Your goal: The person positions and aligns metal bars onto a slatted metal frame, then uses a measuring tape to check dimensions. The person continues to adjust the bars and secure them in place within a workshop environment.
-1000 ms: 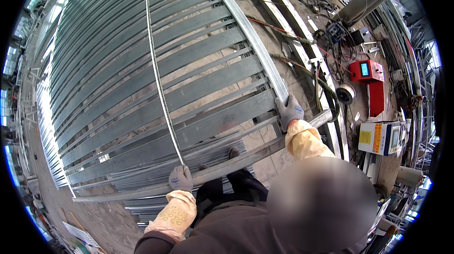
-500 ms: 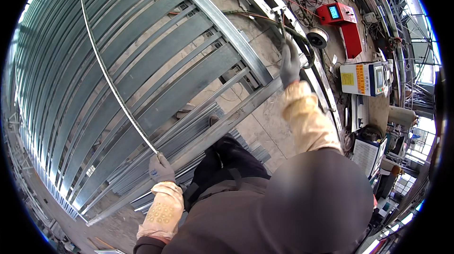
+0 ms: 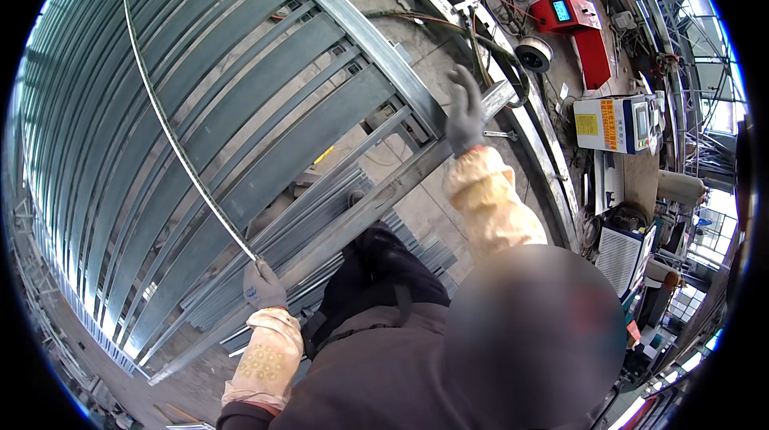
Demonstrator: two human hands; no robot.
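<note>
My left hand (image 3: 263,286), in a grey glove, is closed on the near end of a long thin pale strip (image 3: 178,146), like a tape measure blade, which stretches away across the grey metal slats. The slats (image 3: 308,122) form a large panel, bordered on the right by a metal side bar (image 3: 360,18). Beside the panel's near right corner, my gloved right hand (image 3: 465,114) is raised with its fingers apart, holding nothing. A square steel beam (image 3: 360,206) runs along the near side of the panel, and its far end shows just past my right hand.
Right of my hand lie a small silver wrench-like tool (image 3: 502,134), metal rails (image 3: 545,138) and hanging cables (image 3: 501,50). Beyond are a wire spool (image 3: 533,54), a red machine (image 3: 565,14) and a white control box (image 3: 613,124). Loose metal profiles (image 3: 320,202) lie below the beam.
My right hand has drawn back left and down from the cables by the rails, its fingers now spread. The left hand and the strip have shifted slightly left in view.
</note>
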